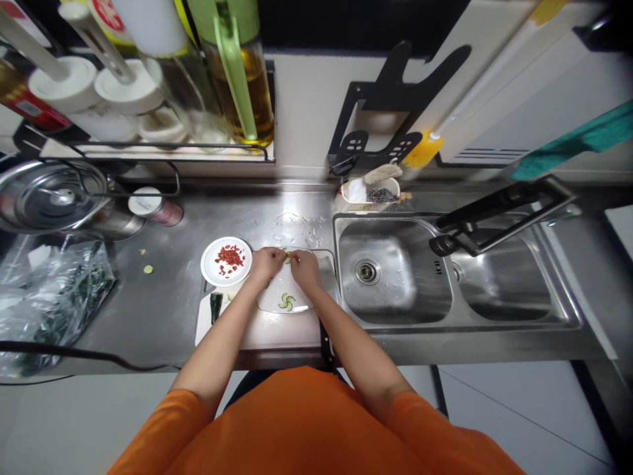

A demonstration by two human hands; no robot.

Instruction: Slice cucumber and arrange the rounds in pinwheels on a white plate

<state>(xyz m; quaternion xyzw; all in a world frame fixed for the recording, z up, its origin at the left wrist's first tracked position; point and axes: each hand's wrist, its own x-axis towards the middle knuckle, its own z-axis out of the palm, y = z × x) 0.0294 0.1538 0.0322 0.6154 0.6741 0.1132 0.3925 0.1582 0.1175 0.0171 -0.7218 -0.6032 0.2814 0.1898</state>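
Note:
A clear plate (301, 307) rests on a white cutting board (281, 335). My left hand (267, 264) and my right hand (304, 269) meet over the far side of the plate, fingertips pinched close together. Green cucumber slices (286, 250) show between the fingertips; what each hand pinches is too small to make out. Near the plate's front lies a pinwheel of cucumber slices (286, 301). More green peeks out beside my left wrist. To the left, a white plate (210, 270) holds small red dried berries (230, 257). A piece of cucumber (215, 307) lies on the board's left part.
A double sink (395, 270) with a dark faucet (484, 218) is at right. A knife handle (326, 340) sits at the board's right edge. Left are a plastic bag of greens (74, 297), a lidded pot (54, 198) and a jar (157, 206). Bottles (237, 86) stand on a rack above.

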